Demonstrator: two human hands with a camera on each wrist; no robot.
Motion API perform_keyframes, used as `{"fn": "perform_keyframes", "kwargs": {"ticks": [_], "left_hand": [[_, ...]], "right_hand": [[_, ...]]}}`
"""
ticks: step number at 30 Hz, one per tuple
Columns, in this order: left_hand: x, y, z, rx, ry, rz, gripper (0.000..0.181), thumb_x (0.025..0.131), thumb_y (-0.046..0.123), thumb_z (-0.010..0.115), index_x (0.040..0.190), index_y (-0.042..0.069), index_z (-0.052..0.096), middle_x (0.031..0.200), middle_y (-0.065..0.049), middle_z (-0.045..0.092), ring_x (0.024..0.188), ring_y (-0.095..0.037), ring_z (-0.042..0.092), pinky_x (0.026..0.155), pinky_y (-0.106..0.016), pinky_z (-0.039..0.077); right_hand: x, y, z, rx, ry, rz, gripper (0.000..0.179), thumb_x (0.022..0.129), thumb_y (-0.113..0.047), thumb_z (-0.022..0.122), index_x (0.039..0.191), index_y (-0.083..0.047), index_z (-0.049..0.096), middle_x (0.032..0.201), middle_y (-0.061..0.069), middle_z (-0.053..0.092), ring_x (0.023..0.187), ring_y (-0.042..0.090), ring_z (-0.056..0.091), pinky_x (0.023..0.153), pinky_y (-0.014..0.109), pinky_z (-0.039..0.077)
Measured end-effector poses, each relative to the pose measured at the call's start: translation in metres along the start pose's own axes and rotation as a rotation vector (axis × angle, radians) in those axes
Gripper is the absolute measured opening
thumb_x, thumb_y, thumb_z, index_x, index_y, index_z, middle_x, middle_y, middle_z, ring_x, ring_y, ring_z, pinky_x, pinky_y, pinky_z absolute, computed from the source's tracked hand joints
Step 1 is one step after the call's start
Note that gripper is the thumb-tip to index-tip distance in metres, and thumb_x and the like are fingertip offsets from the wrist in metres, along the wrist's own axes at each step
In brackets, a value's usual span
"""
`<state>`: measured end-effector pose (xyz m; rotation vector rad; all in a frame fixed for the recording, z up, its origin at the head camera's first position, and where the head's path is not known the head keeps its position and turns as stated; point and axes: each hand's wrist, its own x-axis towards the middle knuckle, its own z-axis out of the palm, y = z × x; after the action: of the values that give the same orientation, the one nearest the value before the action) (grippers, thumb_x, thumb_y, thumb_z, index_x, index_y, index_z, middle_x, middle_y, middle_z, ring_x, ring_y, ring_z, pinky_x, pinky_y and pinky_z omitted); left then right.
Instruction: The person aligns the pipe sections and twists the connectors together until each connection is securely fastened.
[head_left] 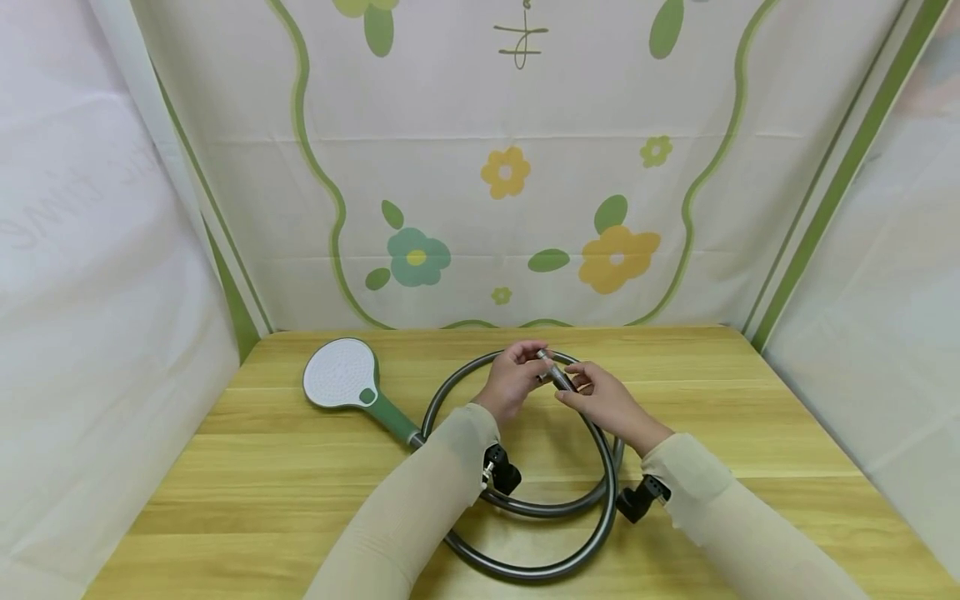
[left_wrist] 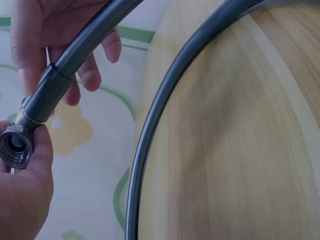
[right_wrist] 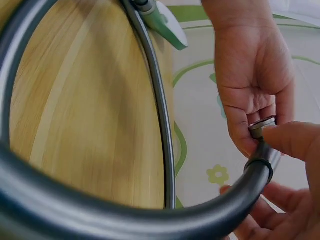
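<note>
A dark grey shower hose [head_left: 600, 533] lies in loops on the table, its free end raised between both hands. My left hand [head_left: 513, 379] pinches the metal nut [left_wrist: 15, 148] at that end; the threaded opening shows in the left wrist view. Just behind the nut, my right hand [head_left: 607, 404] holds the hose between thumb and fingers, seen close up in the right wrist view with the hose end [right_wrist: 265, 155]. At the hose's other end a shower head [head_left: 341, 372] with a white face and green handle lies on the left of the table.
The wooden table [head_left: 247, 492] runs back to a white cloth wall [head_left: 450, 108] printed with flowers. White cloth also hangs at the left and right sides. Black wrist cameras stick out below both sleeves, close to the hose loops.
</note>
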<state>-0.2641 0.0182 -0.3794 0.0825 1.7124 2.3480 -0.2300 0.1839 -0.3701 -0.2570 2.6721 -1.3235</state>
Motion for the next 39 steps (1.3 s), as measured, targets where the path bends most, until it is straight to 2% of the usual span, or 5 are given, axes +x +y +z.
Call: {"fn": "perform_keyframes", "kwargs": {"ticks": [7,17,21,28,39], "left_hand": [[0.0007,-0.0003,0.0000,-0.008,0.005,-0.004,0.032,0.092,-0.003,0.059,0.123,0.002,0.058,0.130,-0.022,0.054,0.118,-0.032,0.055,0.092,-0.036,0.052],[-0.0013,-0.0006,-0.0013,-0.012,0.004,-0.001,0.032,0.092,-0.003,0.060,0.123,0.001,0.058,0.116,-0.011,0.061,0.103,-0.021,0.060,0.090,-0.035,0.053],[-0.0011,-0.0015,-0.0018,-0.011,0.004,0.002,0.032,0.092,-0.003,0.059,0.123,0.001,0.058,0.118,-0.014,0.060,0.101,-0.020,0.060,0.090,-0.035,0.053],[-0.0010,-0.0038,-0.0014,-0.016,-0.009,-0.002,0.032,0.091,-0.004,0.060,0.123,0.000,0.058,0.129,-0.024,0.053,0.098,-0.018,0.060,0.089,-0.034,0.053],[-0.0017,-0.0032,-0.0031,-0.025,0.000,-0.011,0.031,0.091,-0.005,0.061,0.121,0.001,0.059,0.116,-0.013,0.061,0.104,-0.022,0.061,0.088,-0.034,0.054]], "right_hand": [[-0.0029,0.0000,0.0002,-0.072,0.074,-0.042,0.047,0.088,-0.020,0.071,0.123,0.004,0.050,0.103,0.014,0.056,0.090,0.025,0.058,0.067,0.033,0.051],[-0.0030,-0.0006,0.0018,-0.117,0.084,-0.092,0.030,0.088,-0.015,0.071,0.111,-0.002,0.057,0.095,0.010,0.061,0.085,0.022,0.059,0.064,0.033,0.050],[-0.0033,-0.0001,0.0029,-0.131,0.084,-0.104,0.025,0.089,-0.016,0.070,0.109,-0.004,0.060,0.093,0.007,0.063,0.084,0.021,0.060,0.063,0.031,0.049],[-0.0047,0.0021,0.0023,-0.133,0.028,-0.112,0.026,0.096,-0.018,0.061,0.115,-0.001,0.062,0.098,0.008,0.066,0.085,0.020,0.061,0.066,0.034,0.050],[-0.0019,0.0013,0.0016,-0.109,-0.075,-0.083,0.023,0.102,-0.017,0.047,0.115,-0.004,0.060,0.074,0.008,0.052,0.058,0.017,0.042,0.051,0.031,0.037]]}}
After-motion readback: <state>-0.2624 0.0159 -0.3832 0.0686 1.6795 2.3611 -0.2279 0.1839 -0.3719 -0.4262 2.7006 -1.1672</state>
